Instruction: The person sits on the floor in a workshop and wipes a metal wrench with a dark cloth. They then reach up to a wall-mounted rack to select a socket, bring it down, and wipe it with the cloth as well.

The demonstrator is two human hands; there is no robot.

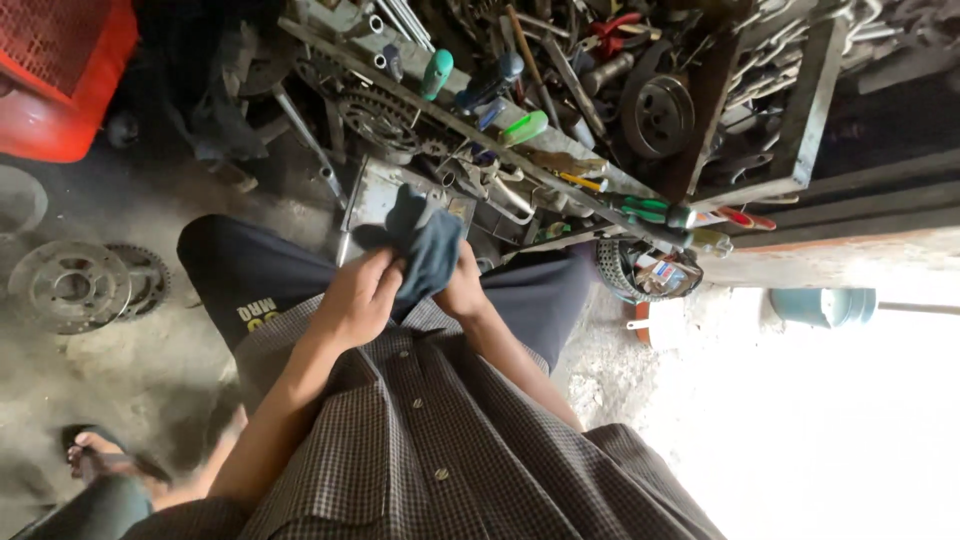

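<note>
Both hands meet at the middle of the view over a dark blue rag [425, 245]. The left hand [355, 300] is closed on the rag's lower edge, fingers curled over the cloth, so its grip is tight on it. The right hand [462, 285] is pressed into the rag from the other side; its fingers are hidden behind the cloth, yet the rag bunches around them, so its grip looks closed on the same cloth. The rag stands up between the two hands, above the person's lap (dark shorts and a checked shirt fill the lower view).

Just beyond the rag lies a crowded tool rack [560, 130] with screwdrivers [655, 212], green-handled ones among them, a chain sprocket [378, 118] and a dark pulley [657, 112]. On the floor [150, 360] to the left lie two round sprockets [85, 285], well apart from the hands. A red crate [65, 75] sits in the upper left corner. A sandalled foot [100, 460] shows at lower left.
</note>
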